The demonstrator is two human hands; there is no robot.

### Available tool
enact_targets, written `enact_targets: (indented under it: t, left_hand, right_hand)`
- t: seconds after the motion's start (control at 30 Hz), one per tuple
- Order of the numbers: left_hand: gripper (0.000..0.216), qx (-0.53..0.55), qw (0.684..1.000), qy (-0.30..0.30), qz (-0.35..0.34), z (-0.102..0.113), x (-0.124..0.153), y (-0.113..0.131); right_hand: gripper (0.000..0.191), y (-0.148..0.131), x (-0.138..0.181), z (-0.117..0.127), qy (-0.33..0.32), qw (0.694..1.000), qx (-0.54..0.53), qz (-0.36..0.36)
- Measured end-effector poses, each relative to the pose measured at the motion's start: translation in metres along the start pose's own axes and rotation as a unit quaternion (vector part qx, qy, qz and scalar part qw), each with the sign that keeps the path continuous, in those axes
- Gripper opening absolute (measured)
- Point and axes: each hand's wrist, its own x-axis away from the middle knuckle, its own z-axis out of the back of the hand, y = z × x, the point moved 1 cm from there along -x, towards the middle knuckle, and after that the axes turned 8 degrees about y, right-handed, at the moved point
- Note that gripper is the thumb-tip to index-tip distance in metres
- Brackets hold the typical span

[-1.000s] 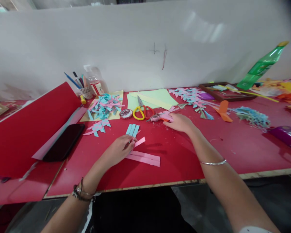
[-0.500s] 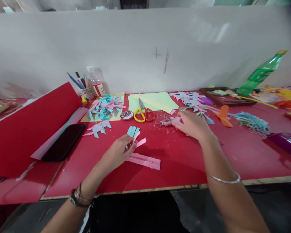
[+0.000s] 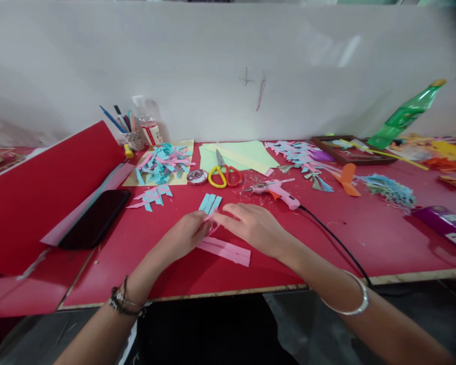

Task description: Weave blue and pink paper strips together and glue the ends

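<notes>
My left hand [image 3: 188,230] is closed, pinching a folded pink paper strip [image 3: 214,226] between thumb and fingers. My right hand [image 3: 253,228] meets it from the other side, thumb and forefinger closed on the same strip, its other fingers loosely bent. Just beneath the hands lie flat pink paper strips [image 3: 228,252]. Light blue paper strips [image 3: 210,203] rest right behind the fingertips. A pink glue gun [image 3: 275,189] lies on its side beyond my right hand, its nozzle pointing left. The strip's middle is partly hidden by my fingers.
Scissors [image 3: 225,175] and a round tin [image 3: 197,177] lie behind the hands. A black phone [image 3: 95,219] is at left, by a red board [image 3: 53,195]. The glue gun's cord [image 3: 334,238] runs to the front edge. A pile of cut paper [image 3: 165,163] stands back left, a green bottle [image 3: 406,114] back right.
My right hand has let go of the glue gun, leaving it on the table, and moved left and nearer to the pink strip. My left hand stays about where it was.
</notes>
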Motion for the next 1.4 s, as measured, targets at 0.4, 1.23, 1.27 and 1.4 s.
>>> enact_targets:
  t: [0.4,1.23,1.27,1.4]
  left_hand:
    - [0.040,0.024,0.998,0.001,0.050,0.005,-0.002,-0.008]
    - [0.049,0.178,0.962,-0.014,0.205,0.006,0.008,-0.035]
    - [0.048,0.180,0.962,-0.014,0.204,0.006,0.008,-0.035]
    - [0.045,0.160,0.973,-0.023,0.165,0.007,0.010,-0.032]
  right_hand:
    - [0.019,-0.004,0.016,-0.004,0.047,0.998,0.015,0.038]
    - [0.019,0.023,0.001,-0.025,-0.165,0.923,-0.304,-0.170]
    - [0.018,0.023,-0.002,-0.030,-0.170,0.916,-0.319,-0.172]
    - [0.007,0.021,-0.007,-0.043,-0.172,0.894,-0.379,-0.167]
